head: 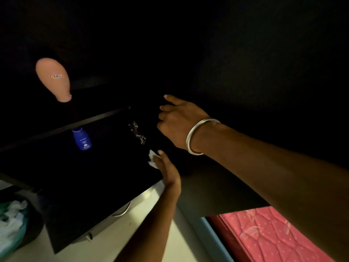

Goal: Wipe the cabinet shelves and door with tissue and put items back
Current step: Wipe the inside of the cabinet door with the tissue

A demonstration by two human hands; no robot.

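Observation:
The cabinet is dark inside, and one shelf edge (75, 122) catches some light. My left hand (167, 168) holds a crumpled white tissue (152, 158) against the dark inner face just below a metal hinge (137, 132). Its fingers are mostly hidden behind the hand. My right hand (176, 118), with a silver bangle on the wrist, reaches toward the dark cabinet door (245, 82); its fingers are loosely bent at the door's edge and hold nothing. A blue lotion bottle (82, 139) stands under the shelf. A peach-coloured bottle (53, 78) stands above the shelf.
A dark bin (11, 222) with used white tissues sits at the bottom left. A pale drawer front with a metal handle (122, 210) lies below the cabinet. A pink mattress (264, 235) shows at the bottom right, beside a blue edge.

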